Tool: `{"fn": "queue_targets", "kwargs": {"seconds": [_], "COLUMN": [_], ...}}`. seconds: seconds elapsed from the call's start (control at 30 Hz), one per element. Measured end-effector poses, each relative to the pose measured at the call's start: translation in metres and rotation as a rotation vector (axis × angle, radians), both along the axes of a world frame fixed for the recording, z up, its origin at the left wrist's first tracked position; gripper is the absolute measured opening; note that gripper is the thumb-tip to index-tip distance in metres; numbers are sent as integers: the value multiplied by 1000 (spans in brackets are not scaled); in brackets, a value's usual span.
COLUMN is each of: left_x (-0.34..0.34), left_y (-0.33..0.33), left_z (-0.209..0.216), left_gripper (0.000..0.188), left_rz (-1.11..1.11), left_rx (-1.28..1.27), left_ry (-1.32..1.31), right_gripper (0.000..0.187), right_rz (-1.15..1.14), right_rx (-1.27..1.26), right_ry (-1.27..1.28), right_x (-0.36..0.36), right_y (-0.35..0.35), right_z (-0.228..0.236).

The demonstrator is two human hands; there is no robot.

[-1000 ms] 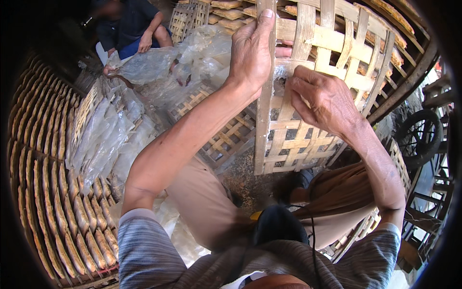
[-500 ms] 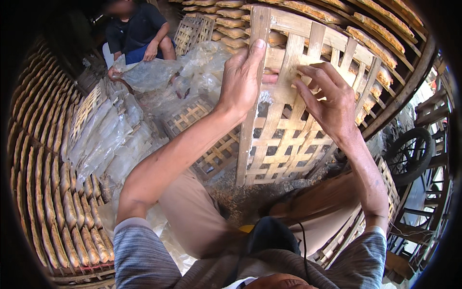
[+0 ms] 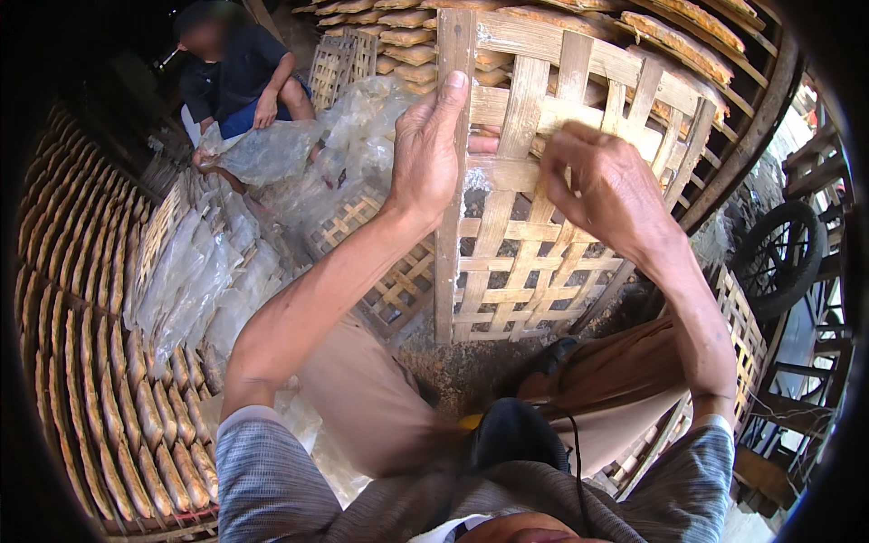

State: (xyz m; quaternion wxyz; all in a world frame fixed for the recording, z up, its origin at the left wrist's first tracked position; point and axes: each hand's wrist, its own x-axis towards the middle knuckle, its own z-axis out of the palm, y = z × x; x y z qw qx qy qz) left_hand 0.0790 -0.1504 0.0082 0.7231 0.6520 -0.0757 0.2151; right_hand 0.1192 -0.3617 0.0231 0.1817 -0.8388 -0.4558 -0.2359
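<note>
A woven bamboo lattice panel (image 3: 521, 109) with a wooden edge strip stands upright in front of me, tilted a little. My left hand (image 3: 425, 154) is closed around its left edge, thumb on the near side and fingertips showing through a gap behind. My right hand (image 3: 615, 185) is at the panel's middle, its fingers curled in toward the woven strips and slightly blurred. Whatever those fingers may hold is hidden. Below, between the panel and my knees, lies dark ground strewn with crumbs.
Racks of pale, brown-edged slabs (image 3: 163, 416) line the left, with more slabs (image 3: 679, 45) behind the panel. Clear plastic sheets (image 3: 195, 271) lie in a heap beside another lattice panel (image 3: 385, 262). A person (image 3: 240, 77) sits at the far left; a black wheel (image 3: 780, 294) stands right.
My right hand's fingers have curled in more, and its back has turned toward me. The panel and my left hand appear slightly farther left in view.
</note>
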Motion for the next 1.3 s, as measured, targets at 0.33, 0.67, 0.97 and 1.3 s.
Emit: {"fn": "queue_targets", "kwargs": {"seconds": [0.33, 0.67, 0.97, 1.3], "left_x": [-8, -15, -20, -24], "left_y": [-2, -11, 11, 6], "left_z": [-20, -38, -43, -58], "left_gripper": [55, 51, 53, 58], "left_rz": [-33, -34, 2, -70], "left_rx": [106, 103, 201, 192], "left_ry": [50, 149, 136, 198], "right_gripper": [19, 10, 25, 30], "right_rz": [79, 218, 276, 228], "right_rx": [272, 411, 44, 343], "right_ry": [335, 641, 160, 32], "right_x": [8, 30, 19, 55], "right_y": [33, 41, 24, 29], "right_z": [20, -13, -19, -18]}}
